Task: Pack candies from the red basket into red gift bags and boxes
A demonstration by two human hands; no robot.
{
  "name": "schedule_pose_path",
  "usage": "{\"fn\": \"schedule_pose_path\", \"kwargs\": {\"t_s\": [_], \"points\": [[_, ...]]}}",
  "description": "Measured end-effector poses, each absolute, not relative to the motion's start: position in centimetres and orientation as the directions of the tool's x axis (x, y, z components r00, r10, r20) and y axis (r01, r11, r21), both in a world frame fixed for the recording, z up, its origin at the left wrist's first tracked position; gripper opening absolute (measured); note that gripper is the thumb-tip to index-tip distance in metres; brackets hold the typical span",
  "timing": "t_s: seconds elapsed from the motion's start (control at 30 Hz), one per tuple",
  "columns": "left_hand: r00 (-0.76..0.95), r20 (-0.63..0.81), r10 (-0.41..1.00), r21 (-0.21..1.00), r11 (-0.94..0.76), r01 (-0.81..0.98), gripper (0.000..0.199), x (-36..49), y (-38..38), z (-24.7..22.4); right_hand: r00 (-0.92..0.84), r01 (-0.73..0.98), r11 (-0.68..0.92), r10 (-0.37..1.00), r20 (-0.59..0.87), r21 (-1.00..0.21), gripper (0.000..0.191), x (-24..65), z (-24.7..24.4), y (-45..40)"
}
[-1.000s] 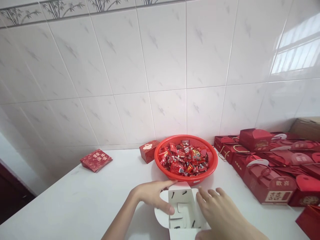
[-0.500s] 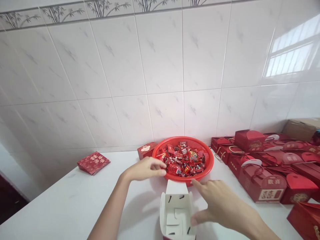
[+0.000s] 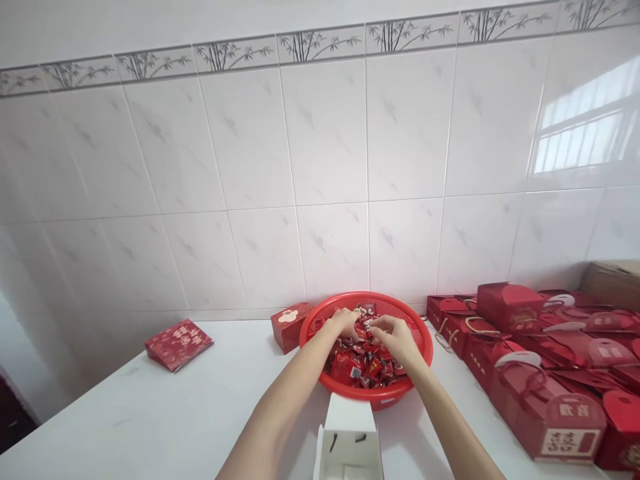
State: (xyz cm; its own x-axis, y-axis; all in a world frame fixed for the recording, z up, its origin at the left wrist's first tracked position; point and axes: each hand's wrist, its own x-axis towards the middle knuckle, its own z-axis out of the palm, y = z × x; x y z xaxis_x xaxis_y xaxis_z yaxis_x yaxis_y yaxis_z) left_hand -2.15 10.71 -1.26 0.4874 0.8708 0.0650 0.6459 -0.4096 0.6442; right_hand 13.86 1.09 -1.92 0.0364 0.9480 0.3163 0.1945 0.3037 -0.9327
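A red plastic basket [image 3: 419,333] full of red-wrapped sweets [image 3: 367,363] stands against the tiled wall. Both hands are inside it. My left hand [image 3: 346,323] reaches down into the sweets with its fingers partly hidden among them. Beside it, my right hand [image 3: 393,335] has its thumb and fingers pinched together over the sweets; anything between them is too small to make out. In front of the basket is an open box [image 3: 350,427], white inside, its flap raised and its lower part cut off by the frame's bottom edge.
Many red gift boxes [image 3: 545,407] crowd the right side of the white table [image 3: 200,413]. A small red box [image 3: 290,327] touches the basket's left side. Farther left lies a red printed packet [image 3: 180,343]. A cardboard box [image 3: 613,287] is at the far right.
Both hands have moved forward from beside the open box into the basket, and their fingers have gone down to the sweets. The view has tilted up, so the open box shows less.
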Motion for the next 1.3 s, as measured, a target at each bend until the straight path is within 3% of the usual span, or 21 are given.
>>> {"fn": "schedule_pose_path", "kwargs": {"t_s": [0.13,0.23,0.4,0.57,0.7,0.9,1.07,1.2,1.3], "points": [[0.471,-0.003,0.882,0.627,-0.365,0.688,0.019,-2.2,11.6,-1.8,0.101,0.176,0.283,0.948,0.303,-0.943,0.023,14.4,-2.4,1.5],[0.485,-0.005,0.875,0.653,-0.364,0.664,0.03,-2.6,11.7,-1.3,0.147,0.145,0.245,0.953,0.266,-0.959,0.025,14.7,-2.5,1.5],[0.535,0.07,0.842,0.798,-0.369,0.477,0.032,-3.3,10.0,0.4,0.22,0.08,0.194,0.953,0.207,-0.978,0.029,14.9,-2.4,1.4],[0.553,0.072,0.83,0.908,-0.284,0.309,0.042,-3.4,7.3,1.3,0.227,-0.027,0.176,0.96,0.166,-0.984,0.047,14.4,-1.6,0.4],[0.544,0.049,0.838,0.954,-0.201,0.223,0.037,-3.2,5.8,1.3,0.181,-0.162,0.179,0.972,0.149,-0.97,0.037,14.1,-1.1,-0.3],[0.395,0.134,0.909,0.982,-0.174,0.068,0.039,-3.0,6.3,0.5,0.263,-0.277,0.205,0.956,0.132,-0.939,0.038,14.9,-1.2,0.2],[0.244,0.226,0.943,0.973,-0.233,-0.001,0.034,-2.4,7.0,0.2,0.057,-0.295,0.089,0.996,0.075,-0.951,0.041,14.8,-0.8,-0.1],[0.308,0.236,0.922,0.97,-0.244,-0.013,0.037,-1.2,6.6,0.9,0.087,-0.311,0.055,0.996,0.029,-0.949,0.053,14.6,-0.9,-0.2],[0.362,0.227,0.904,0.969,-0.246,0.006,0.033,0.0,7.0,1.5,0.143,-0.347,0.091,0.989,0.043,-0.934,0.05,14.7,-1.1,0.0]]}}
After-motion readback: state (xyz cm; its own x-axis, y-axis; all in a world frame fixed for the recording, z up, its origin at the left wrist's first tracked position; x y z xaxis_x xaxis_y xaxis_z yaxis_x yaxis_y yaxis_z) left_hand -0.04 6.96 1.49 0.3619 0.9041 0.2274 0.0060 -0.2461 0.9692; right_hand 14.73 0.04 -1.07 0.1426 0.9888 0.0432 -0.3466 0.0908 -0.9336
